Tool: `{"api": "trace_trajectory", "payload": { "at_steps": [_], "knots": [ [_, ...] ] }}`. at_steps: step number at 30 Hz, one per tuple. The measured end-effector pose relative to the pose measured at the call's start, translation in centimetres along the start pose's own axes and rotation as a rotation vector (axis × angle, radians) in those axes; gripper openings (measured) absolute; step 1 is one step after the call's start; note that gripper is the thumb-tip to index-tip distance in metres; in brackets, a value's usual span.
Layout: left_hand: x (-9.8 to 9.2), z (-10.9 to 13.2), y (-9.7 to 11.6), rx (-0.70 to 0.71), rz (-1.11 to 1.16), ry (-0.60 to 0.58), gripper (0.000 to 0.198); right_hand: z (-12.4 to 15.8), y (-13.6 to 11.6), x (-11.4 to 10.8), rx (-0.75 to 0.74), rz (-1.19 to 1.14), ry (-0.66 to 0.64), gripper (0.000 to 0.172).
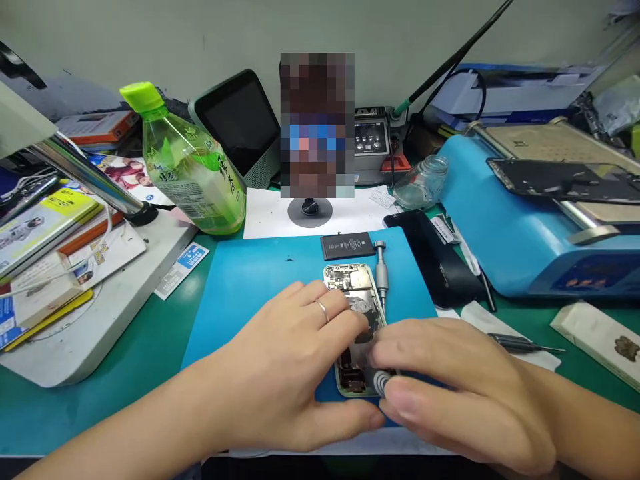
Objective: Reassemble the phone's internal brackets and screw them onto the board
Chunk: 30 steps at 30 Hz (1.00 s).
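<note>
An opened phone body (356,293) lies on a blue mat (250,280) with its insides showing. My left hand (285,363), a ring on one finger, rests on the phone's left side with fingers curled onto it. My right hand (460,390) is closed round a small grey knurled screwdriver handle (381,381) at the phone's lower right corner. A second grey screwdriver (381,273) lies along the phone's right edge. A black battery (347,245) sits just beyond the phone.
A green-capped bottle (187,167) and a small screen device (240,130) stand at the back. Books (45,227) are stacked left. A blue machine (525,220) holds a phone screen at right. A glass jar (423,181), a black phone panel (440,260) and tweezers (525,345) lie nearby.
</note>
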<state>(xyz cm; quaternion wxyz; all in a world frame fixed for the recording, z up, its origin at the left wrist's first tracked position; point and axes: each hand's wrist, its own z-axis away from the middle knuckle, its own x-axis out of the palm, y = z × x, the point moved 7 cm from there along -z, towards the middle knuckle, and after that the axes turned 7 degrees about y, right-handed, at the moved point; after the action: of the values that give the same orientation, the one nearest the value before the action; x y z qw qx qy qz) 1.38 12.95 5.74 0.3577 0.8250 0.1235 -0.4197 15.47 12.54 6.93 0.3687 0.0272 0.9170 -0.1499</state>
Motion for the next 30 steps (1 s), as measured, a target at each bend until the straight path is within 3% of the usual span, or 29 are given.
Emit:
{"api": "trace_trajectory", "payload": {
  "at_steps": [7, 13, 23, 30],
  "knots": [
    [-0.2, -0.7, -0.9, 0.274, 0.041, 0.188, 0.073, 0.6, -0.1, -0.8, -0.058, 0.073, 0.080, 0.003],
    [-1.5, -0.1, -1.9, 0.261, 0.084, 0.308, 0.073, 0.6, 0.2, -1.0, 0.004, -0.010, 0.070, 0.009],
    [-0.7, -0.1, -3.0, 0.239, 0.209, 0.484, 0.086, 0.4, 0.0, -0.9, -0.020, 0.009, 0.027, 0.004],
    [-1.1, 0.1, -3.3, 0.195, 0.219, 0.534, 0.081, 0.7, 0.4, -0.9, 0.004, -0.035, 0.068, 0.014]
  ]
}}
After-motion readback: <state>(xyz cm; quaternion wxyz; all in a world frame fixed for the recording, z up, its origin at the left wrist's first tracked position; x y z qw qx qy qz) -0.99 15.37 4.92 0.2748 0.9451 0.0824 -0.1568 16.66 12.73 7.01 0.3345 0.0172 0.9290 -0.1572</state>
